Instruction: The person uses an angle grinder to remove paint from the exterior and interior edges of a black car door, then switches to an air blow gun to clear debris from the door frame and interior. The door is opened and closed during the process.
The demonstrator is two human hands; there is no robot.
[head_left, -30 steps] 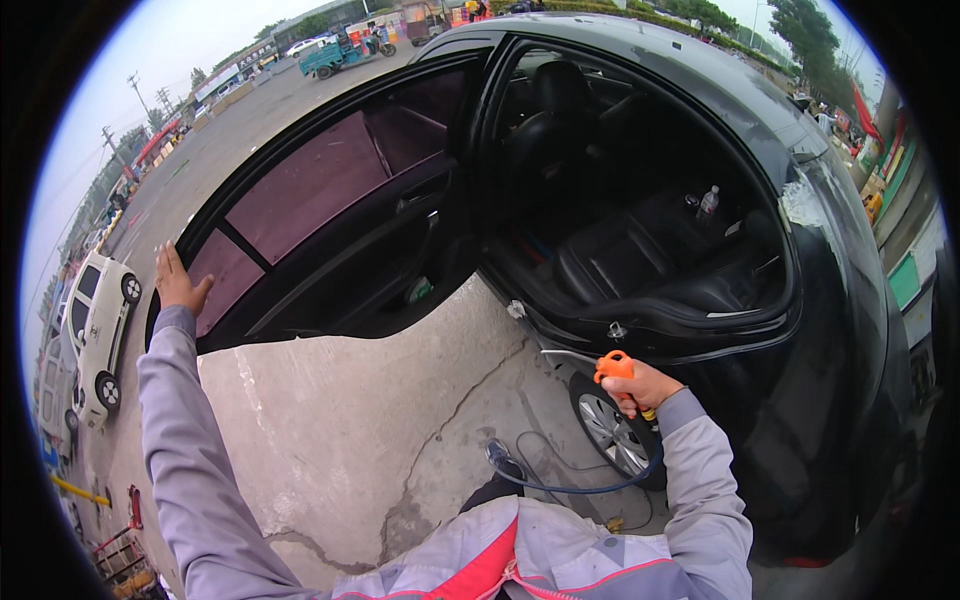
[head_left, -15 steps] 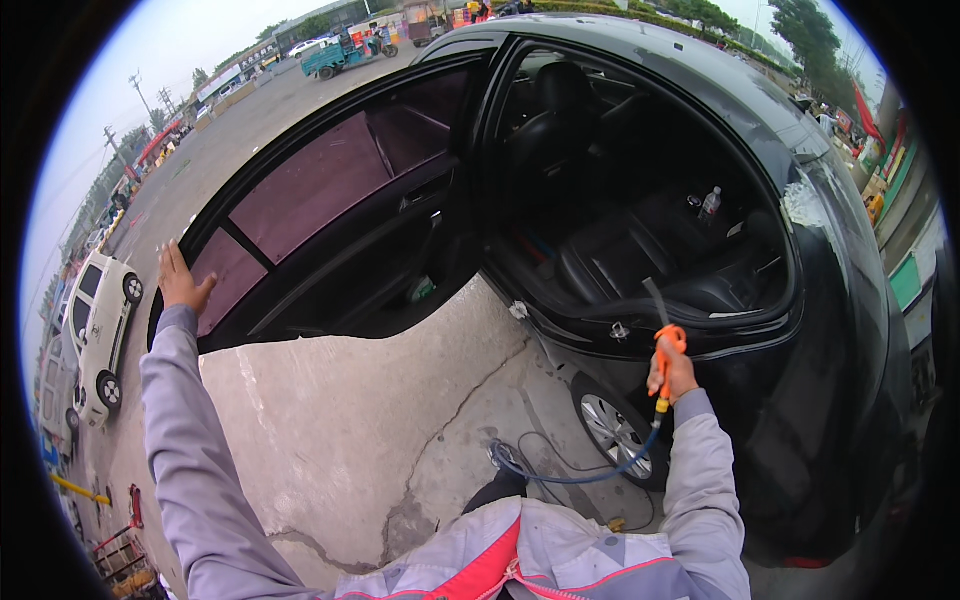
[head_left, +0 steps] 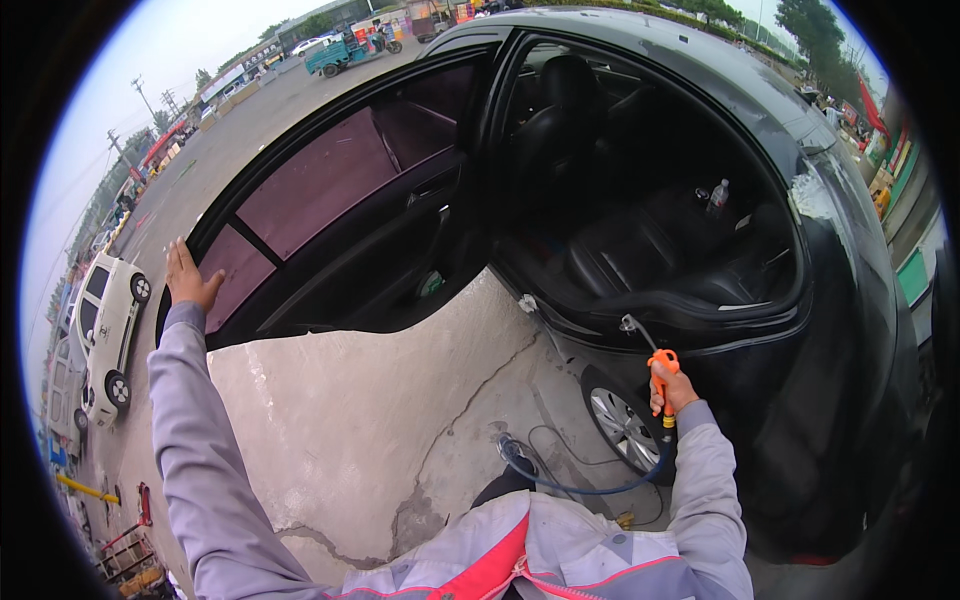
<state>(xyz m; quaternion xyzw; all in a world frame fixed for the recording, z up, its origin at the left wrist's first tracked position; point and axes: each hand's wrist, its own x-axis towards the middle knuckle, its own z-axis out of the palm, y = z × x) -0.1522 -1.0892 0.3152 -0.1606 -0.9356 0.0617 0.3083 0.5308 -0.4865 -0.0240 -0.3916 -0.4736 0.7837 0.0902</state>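
My right hand point(head_left: 678, 390) is wrapped round an orange air blow gun point(head_left: 664, 362), its thin metal nozzle point(head_left: 641, 333) pointing at the striker point(head_left: 628, 323) on the car's door sill. I cannot tell whether the nozzle touches it. A blue hose point(head_left: 600, 491) hangs from the gun's yellow fitting. With fingers stretched out, my left hand point(head_left: 195, 278) rests flat at the outer edge of the wide-open rear door point(head_left: 330, 290). The dark car point(head_left: 850, 330) shows its black rear seat point(head_left: 625, 250) through the opening.
Below the sill is the rear wheel point(head_left: 622, 425). A clear bottle point(head_left: 717, 196) stands inside the car. Cracked concrete point(head_left: 350, 420) lies below the door. At left a white vehicle point(head_left: 105, 320) is parked; a blue-green cargo tricycle point(head_left: 345, 55) is farther off. Hose and cable trail near my foot.
My right hand has lowered the blow gun, bringing its nozzle from above the sill down to the striker. My left hand stays on the door edge. The view has shifted slightly.
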